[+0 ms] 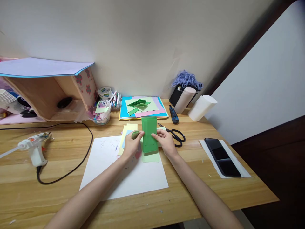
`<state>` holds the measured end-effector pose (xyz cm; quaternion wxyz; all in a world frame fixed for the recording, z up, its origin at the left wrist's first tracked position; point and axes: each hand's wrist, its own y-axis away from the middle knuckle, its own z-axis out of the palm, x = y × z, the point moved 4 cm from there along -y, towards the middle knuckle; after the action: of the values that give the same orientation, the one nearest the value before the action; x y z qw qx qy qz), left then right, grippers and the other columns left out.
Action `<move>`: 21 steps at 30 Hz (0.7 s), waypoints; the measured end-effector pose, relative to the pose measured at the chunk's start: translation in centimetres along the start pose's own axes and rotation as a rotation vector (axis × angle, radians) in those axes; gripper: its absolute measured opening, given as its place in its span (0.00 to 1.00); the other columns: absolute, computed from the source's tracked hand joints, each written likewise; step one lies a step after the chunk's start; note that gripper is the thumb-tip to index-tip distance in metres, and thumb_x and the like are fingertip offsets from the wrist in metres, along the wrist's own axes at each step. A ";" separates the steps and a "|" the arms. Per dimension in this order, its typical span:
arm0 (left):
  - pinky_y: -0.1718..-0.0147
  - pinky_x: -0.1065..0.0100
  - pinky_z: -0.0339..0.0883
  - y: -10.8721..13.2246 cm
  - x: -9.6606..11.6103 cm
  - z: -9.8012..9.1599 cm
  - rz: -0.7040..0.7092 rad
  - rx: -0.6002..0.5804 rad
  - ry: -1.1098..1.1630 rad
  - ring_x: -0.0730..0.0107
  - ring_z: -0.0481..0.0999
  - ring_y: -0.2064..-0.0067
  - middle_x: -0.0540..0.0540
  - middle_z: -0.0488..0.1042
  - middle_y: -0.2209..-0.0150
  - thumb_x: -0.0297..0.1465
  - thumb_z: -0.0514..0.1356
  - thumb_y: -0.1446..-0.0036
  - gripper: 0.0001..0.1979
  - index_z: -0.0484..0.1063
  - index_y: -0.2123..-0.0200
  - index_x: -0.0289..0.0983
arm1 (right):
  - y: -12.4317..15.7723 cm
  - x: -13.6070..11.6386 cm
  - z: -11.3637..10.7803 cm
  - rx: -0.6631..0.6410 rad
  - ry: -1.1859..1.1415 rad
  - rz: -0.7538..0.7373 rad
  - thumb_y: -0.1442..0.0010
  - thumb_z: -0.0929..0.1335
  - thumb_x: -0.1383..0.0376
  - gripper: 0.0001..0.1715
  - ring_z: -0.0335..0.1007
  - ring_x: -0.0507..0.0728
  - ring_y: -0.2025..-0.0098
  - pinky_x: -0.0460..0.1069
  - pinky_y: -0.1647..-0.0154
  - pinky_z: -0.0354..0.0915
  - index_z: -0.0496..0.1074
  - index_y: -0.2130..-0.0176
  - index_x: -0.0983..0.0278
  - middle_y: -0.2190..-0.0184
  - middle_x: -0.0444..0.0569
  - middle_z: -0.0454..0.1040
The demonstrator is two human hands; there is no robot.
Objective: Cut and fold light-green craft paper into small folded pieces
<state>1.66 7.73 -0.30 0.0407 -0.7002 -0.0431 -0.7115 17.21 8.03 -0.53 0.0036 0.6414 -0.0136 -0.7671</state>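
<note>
Between my two hands a folded strip of green paper (149, 135) stands upright, raised over the desk. My left hand (132, 143) pinches its left edge, and a smaller light-green folded piece (135, 134) also sits in those fingers. Thumb and fingers of my right hand (166, 141) close on the strip's right edge. Below lies a white sheet (128, 184) with small marks, carrying yellow paper (121, 148) and pale green paper (151, 157). Black-handled scissors (177, 136) rest just beyond my right hand.
A glue gun (35, 149) with its black cord lies left. Behind are stacked coloured papers (127, 109) with green folded pieces, a tub of scraps (102, 117), markers (116, 99) and a utility knife (173, 115). Paper rolls (202, 108) and a phone (222, 157) are right.
</note>
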 end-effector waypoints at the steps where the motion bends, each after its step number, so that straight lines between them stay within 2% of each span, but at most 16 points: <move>1: 0.70 0.71 0.61 0.0 0.0 0.0 -0.021 0.005 0.001 0.71 0.69 0.70 0.46 0.74 0.72 0.41 0.62 0.55 0.15 0.73 0.72 0.34 | -0.1 0.0 0.0 -0.031 -0.001 0.030 0.58 0.73 0.58 0.15 0.71 0.55 0.70 0.50 0.65 0.66 0.71 0.71 0.65 0.73 0.46 0.75; 3: 0.72 0.71 0.61 0.1 0.0 -0.2 -0.052 0.017 -0.008 0.70 0.69 0.70 0.45 0.74 0.72 0.41 0.62 0.56 0.16 0.73 0.71 0.33 | -0.2 -0.1 -0.3 -0.072 0.024 0.066 0.57 0.72 0.57 0.15 0.70 0.54 0.73 0.49 0.69 0.65 0.73 0.70 0.65 0.76 0.45 0.75; 7: 0.76 0.73 0.59 0.4 0.3 -1.6 -0.092 0.047 -0.059 0.72 0.68 0.73 0.46 0.73 0.73 0.43 0.62 0.57 0.18 0.73 0.71 0.33 | -0.7 -0.6 -1.8 -0.029 0.100 0.053 0.57 0.72 0.56 0.16 0.66 0.52 0.76 0.46 0.75 0.60 0.73 0.72 0.65 0.78 0.43 0.73; 9: 0.77 0.73 0.58 0.4 0.3 -3.3 -0.121 0.060 -0.087 0.73 0.66 0.75 0.47 0.72 0.75 0.45 0.62 0.58 0.19 0.73 0.71 0.33 | -1.1 -0.8 -3.0 0.002 0.098 0.048 0.58 0.72 0.56 0.15 0.65 0.51 0.76 0.45 0.75 0.59 0.72 0.74 0.65 0.78 0.42 0.72; 12: 0.79 0.73 0.56 0.2 0.1 -7.0 -0.177 0.120 -0.123 0.75 0.63 0.78 0.50 0.68 0.78 0.46 0.63 0.60 0.21 0.72 0.72 0.33 | -1.6 -0.8 -4.7 0.073 0.085 0.100 0.60 0.74 0.57 0.16 0.63 0.49 0.77 0.44 0.76 0.58 0.70 0.76 0.65 0.80 0.41 0.71; 14: 0.79 0.74 0.54 0.1 0.1 -9.1 -0.188 0.138 -0.144 0.76 0.62 0.79 0.51 0.67 0.80 0.45 0.63 0.61 0.19 0.71 0.74 0.33 | -1.6 -0.8 -5.0 0.081 0.055 0.153 0.61 0.74 0.57 0.16 0.64 0.49 0.77 0.44 0.75 0.60 0.70 0.76 0.65 0.79 0.41 0.71; 17: 0.81 0.74 0.52 0.7 0.6 -10.5 -0.170 0.201 -0.177 0.77 0.59 0.81 0.53 0.63 0.83 0.43 0.64 0.60 0.17 0.69 0.78 0.33 | -0.8 -0.8 -3.2 -0.060 -0.053 0.242 0.59 0.74 0.58 0.15 0.66 0.49 0.74 0.45 0.71 0.63 0.71 0.73 0.65 0.75 0.42 0.72; 19: 0.82 0.73 0.52 1.4 1.0 -9.7 -0.176 0.207 -0.174 0.76 0.60 0.81 0.53 0.63 0.84 0.43 0.63 0.59 0.17 0.70 0.76 0.33 | 0.4 -0.6 -0.8 -0.186 -0.123 0.300 0.58 0.73 0.58 0.15 0.67 0.49 0.74 0.45 0.72 0.63 0.72 0.72 0.64 0.74 0.42 0.73; 21: 0.81 0.73 0.52 2.2 1.4 -8.1 -0.169 0.176 -0.160 0.75 0.61 0.81 0.51 0.67 0.82 0.43 0.63 0.59 0.17 0.72 0.74 0.33 | 1.5 -0.3 1.4 -0.225 -0.135 0.293 0.58 0.74 0.59 0.14 0.66 0.49 0.75 0.44 0.72 0.62 0.71 0.74 0.65 0.76 0.42 0.72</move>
<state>-6.12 4.56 0.97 0.0383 -0.7424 -0.1671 -0.6477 15.89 6.53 0.06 0.1860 0.5752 -0.0212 -0.7963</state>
